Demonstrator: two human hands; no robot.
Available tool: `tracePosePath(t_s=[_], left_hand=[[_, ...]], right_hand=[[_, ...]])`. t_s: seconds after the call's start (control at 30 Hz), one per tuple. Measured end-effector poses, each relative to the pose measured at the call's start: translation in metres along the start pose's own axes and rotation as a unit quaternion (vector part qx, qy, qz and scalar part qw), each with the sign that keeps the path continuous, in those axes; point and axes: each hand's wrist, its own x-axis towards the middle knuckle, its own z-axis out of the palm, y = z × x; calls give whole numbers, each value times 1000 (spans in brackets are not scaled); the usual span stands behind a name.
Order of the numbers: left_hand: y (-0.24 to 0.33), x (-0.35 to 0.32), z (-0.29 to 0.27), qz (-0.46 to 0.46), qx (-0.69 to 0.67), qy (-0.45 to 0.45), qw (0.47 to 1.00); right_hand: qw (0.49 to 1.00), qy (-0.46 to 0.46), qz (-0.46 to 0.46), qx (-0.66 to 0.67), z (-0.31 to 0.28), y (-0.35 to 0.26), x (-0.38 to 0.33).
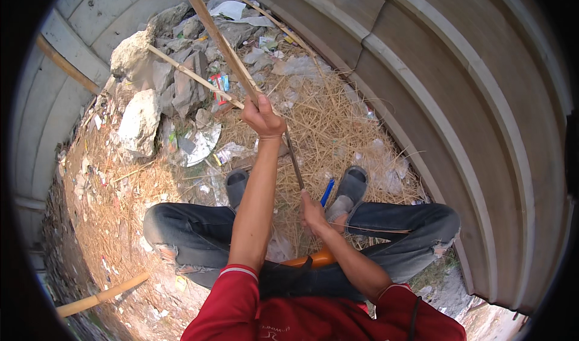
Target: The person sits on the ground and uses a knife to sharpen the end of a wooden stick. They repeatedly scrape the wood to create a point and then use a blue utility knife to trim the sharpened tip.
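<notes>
A brown sheet wall (446, 130) with paler raised ribs closes off the ground's right side, a seam crossing its far part. A grey-white panelled wall (102, 15) bounds the left and the far left corner. The ground (102, 184) is rough and strewn with small pale scraps; dry straw (338, 124) covers much of its right side, while rocks (140, 121) and plastic litter (202, 145) crowd the far end. Sunlight brightens the ground's left side; the brown wall looks duller.
</notes>
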Motion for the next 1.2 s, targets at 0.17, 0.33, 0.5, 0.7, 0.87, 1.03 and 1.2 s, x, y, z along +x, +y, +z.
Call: tracePosePath(t_s=[0.17, 0.33, 0.5, 0.7, 0.87, 1.03, 1.2], left_hand=[[-5, 10, -2, -11, 22, 27, 999], [-8, 10, -6, -3, 22, 28, 999], [-4, 6, -4, 11, 67, 35, 997], [23, 15, -21, -73, -125, 32, 989], [36, 29, -25, -74, -189, 50, 978], [3, 17, -30, -81, -168, 3, 982], [1, 15, -13, -78, -162, -13, 984]], right_hand=[[981, -59, -14, 185, 11, -118, -80], [899, 44, -415, 136, 19, -105, -77], [987, 92, -107, -75, -4, 13, -12], [930, -108, 157, 313, -19, -62, -13], [962, -82, -137, 223, -7, -161, -93], [875, -66, -410, 248, 16, -183, -107], [971, 43, -231, 51, 14, -1, 10]])
